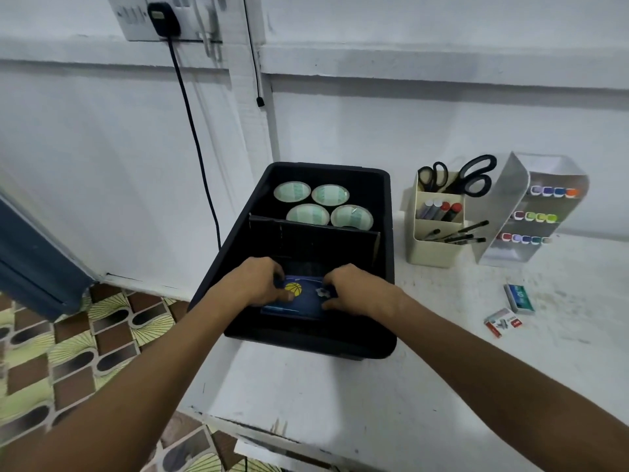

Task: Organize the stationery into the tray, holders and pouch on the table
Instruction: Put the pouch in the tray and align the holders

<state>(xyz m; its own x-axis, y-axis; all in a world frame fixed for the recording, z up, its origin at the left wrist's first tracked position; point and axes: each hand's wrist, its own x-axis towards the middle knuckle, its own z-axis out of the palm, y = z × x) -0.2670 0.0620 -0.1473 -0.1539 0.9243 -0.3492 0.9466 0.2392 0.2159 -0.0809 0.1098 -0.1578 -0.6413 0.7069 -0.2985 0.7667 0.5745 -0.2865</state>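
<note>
A white surface (340,396) meets a white wall above patterned floor tiles (68,352). Both hands, left (262,284) and right (354,289), grip a dark blue pouch (306,301), seemingly zipped, inside the black tray's (388,233) near compartment.

Blue pouch (303,298) with a yellow basketball patch lies flat in the near section of the black tray (388,233), four tape rolls (323,206) behind the divider.

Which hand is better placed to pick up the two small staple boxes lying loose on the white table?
The right hand, probably. Both hands grip the blue fabric pouch in the black tray, but the green staple box and red-and-white staple box lie on its side.
</note>
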